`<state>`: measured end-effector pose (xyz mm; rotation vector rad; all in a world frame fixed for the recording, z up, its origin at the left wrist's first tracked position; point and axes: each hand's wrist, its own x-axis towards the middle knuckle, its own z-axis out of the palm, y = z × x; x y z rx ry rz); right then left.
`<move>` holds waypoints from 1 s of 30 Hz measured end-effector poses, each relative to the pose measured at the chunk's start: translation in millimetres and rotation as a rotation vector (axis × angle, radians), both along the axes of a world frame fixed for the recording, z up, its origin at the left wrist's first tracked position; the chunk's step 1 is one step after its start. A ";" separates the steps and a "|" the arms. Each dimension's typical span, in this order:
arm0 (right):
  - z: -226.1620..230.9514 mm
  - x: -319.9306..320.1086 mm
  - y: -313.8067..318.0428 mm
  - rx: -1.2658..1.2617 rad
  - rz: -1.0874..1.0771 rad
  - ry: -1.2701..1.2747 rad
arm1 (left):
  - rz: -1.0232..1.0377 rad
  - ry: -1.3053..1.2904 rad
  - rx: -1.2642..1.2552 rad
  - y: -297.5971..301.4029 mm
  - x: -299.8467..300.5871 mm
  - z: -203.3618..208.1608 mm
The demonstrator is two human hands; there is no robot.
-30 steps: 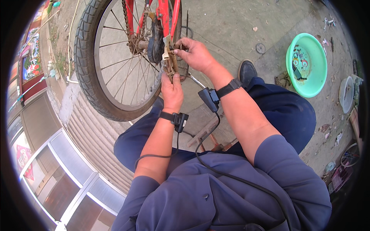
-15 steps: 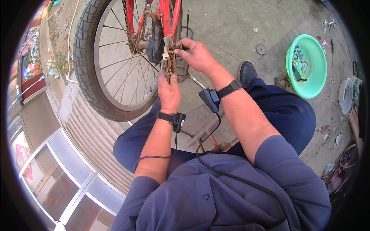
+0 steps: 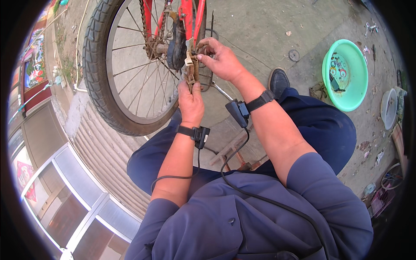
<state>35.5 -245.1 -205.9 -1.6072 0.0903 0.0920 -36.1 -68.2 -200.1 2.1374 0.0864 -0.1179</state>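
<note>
A bicycle stands before me, with a red frame [image 3: 189, 19] and a rear wheel [image 3: 94, 71]. Attached low on the frame is a rusty sprung metal part, apparently a kickstand [image 3: 189, 62], with a coil spring [image 3: 196, 69] along it. My left hand [image 3: 190, 104] is closed round its lower end, thumb and fingers pinching it. My right hand [image 3: 220, 60] is closed beside the spring's upper end, thumb and forefinger together; what lies between them is too small to make out. A black cover [image 3: 176, 45] sits left of the kickstand, by the chain [image 3: 144, 26].
A shiny metal rod-like tool [image 3: 222, 91] shows below my right hand, partly hidden. At the right, a green basin [image 3: 346, 93] contains small parts. Beyond it is a whitish bowl [image 3: 389, 108]. A wooden stool-like frame [image 3: 232, 149] stands between my legs. Cables hang from both wristbands.
The view has shifted very slightly. Both hands keep their places at the kickstand, and the right fingertips have barely moved.
</note>
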 end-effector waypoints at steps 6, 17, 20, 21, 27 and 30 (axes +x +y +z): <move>-0.6 -1.0 1.3 -0.007 -0.010 -0.061 | -0.003 -0.001 -0.010 0.4 -0.4 0.2; -3.3 1.7 3.9 0.296 0.036 0.077 | -0.034 0.015 -0.007 5.6 1.2 -0.9; -6.6 4.1 3.1 0.391 0.082 0.119 | -0.028 0.032 -0.053 4.9 0.5 0.1; -7.9 5.0 3.6 0.423 0.090 0.107 | -0.023 0.050 -0.068 4.7 -0.1 0.5; -16.3 7.7 8.0 0.491 0.076 0.085 | -0.059 0.053 -0.020 8.5 4.6 -2.4; -18.9 6.9 10.0 0.513 0.059 0.085 | -0.082 0.033 0.042 12.2 8.0 -2.2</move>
